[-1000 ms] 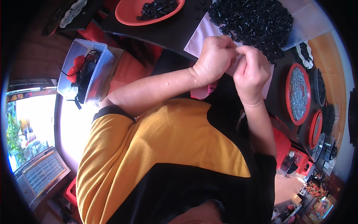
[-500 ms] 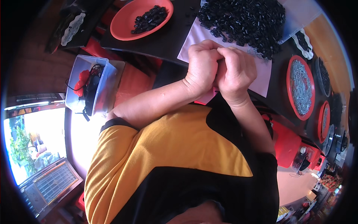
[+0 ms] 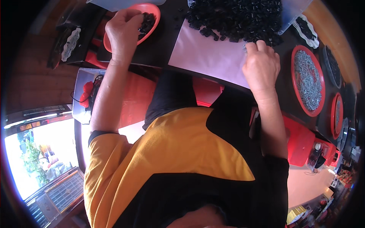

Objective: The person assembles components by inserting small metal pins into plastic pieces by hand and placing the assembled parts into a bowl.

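Note:
My left hand (image 3: 123,32) is over an orange-red plate (image 3: 155,26) at the far left, its fingers bent in beside a heap of small black plastic parts (image 3: 146,23). Whatever those fingers hold is hidden. At the near edge of a large pile of similar black parts (image 3: 235,17), my right hand (image 3: 262,68) reaches down with curled fingers. Silvery screws (image 3: 244,46) show by its fingertips, lying on a pale pink sheet (image 3: 207,55). I cannot make out what the right fingertips pinch.
To the right stand a red-rimmed plate of silver screws (image 3: 308,83), a smaller red plate (image 3: 336,116) and a dark-filled bowl (image 3: 332,66). A white scalloped tray (image 3: 306,32) sits behind them. Left of my lap is a clear bin (image 3: 80,95) with cables.
My hands, pressed together over the sheet before, have parted. The left has gone leftward to the orange-red plate, and the right has moved right to the pile's near edge.

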`<state>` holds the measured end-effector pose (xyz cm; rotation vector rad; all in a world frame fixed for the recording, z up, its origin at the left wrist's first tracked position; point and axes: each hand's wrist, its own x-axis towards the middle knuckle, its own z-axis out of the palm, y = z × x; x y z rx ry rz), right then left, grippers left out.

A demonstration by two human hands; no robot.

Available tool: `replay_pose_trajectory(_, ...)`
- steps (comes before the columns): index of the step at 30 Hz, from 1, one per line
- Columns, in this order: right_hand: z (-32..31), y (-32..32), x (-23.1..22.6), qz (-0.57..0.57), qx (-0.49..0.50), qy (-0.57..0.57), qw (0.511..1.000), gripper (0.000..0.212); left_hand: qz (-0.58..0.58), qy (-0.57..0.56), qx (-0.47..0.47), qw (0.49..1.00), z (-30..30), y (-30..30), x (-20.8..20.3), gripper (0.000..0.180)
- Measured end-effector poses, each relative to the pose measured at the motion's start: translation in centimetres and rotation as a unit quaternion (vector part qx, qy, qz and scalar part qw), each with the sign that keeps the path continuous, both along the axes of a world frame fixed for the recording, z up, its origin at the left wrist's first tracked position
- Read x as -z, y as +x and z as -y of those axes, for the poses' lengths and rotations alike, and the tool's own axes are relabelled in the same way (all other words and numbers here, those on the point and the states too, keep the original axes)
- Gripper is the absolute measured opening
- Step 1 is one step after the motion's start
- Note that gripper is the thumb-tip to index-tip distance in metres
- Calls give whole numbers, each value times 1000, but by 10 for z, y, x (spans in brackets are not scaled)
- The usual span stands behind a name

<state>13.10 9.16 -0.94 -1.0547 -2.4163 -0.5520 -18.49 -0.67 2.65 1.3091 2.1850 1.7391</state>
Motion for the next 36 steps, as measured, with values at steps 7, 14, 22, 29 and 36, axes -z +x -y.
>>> replay_pose_trajectory(7,1,9,0,-241,-112,-64,962,21,-361,53,-38,930,-17,14,17,9)
replay_pose_trajectory(14,3,10,1,-433,-160,-181,868,15,-277,36,308,909,-37,136,39,18)
replay_pose_trajectory(22,7,25,7,-476,-158,-229,834,15,-372,-4,305,877,-46,166,49,17)
replay_pose_trajectory(29,8,34,10,-549,-151,-279,773,15,-350,41,354,867,-50,184,45,15)
replay_pose_trajectory(36,12,41,12,-580,-135,-311,741,16,-417,23,363,833,-60,189,47,16)
